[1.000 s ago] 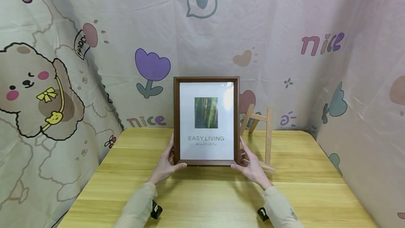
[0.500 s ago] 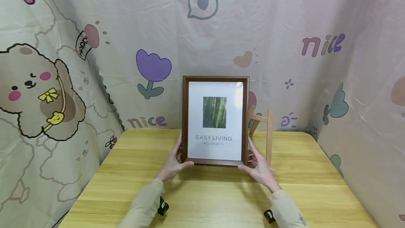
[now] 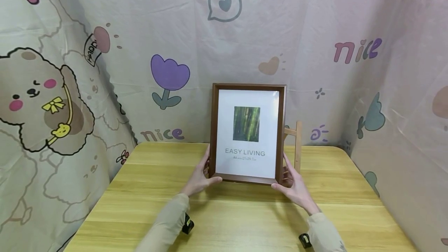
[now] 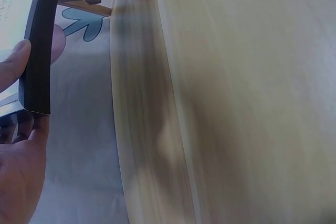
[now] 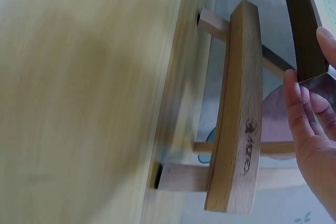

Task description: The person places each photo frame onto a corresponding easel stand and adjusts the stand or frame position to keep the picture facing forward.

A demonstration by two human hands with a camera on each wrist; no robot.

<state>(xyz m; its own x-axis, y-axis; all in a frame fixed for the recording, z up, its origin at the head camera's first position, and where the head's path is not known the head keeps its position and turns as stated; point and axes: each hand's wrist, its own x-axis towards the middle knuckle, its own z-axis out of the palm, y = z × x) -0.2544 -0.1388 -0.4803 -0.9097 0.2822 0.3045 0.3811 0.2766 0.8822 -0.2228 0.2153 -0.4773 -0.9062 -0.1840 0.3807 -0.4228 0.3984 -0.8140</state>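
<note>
Both hands hold a brown picture frame (image 3: 248, 131) upright, raised above the table. Its white sheet carries a green bamboo photo and the words EASY LIVING. The left hand (image 3: 201, 176) grips the lower left corner, thumb on the front edge and fingers behind. At the lower right corner the right hand (image 3: 295, 188) does the same. Behind the frame and to its right stands a small wooden easel (image 3: 298, 145), mostly hidden in the head view. In the right wrist view the easel's ledge (image 5: 239, 114) shows close by, apart from the frame's corner (image 5: 310, 51).
The light wooden table (image 3: 140, 189) runs back to a printed cloth backdrop (image 3: 238, 42), which also hangs at both sides. Black wrist cameras (image 3: 188, 224) sit beneath the sleeves.
Both hands have carried the picture frame to the right, tilting it slightly. It now covers more of the easel.
</note>
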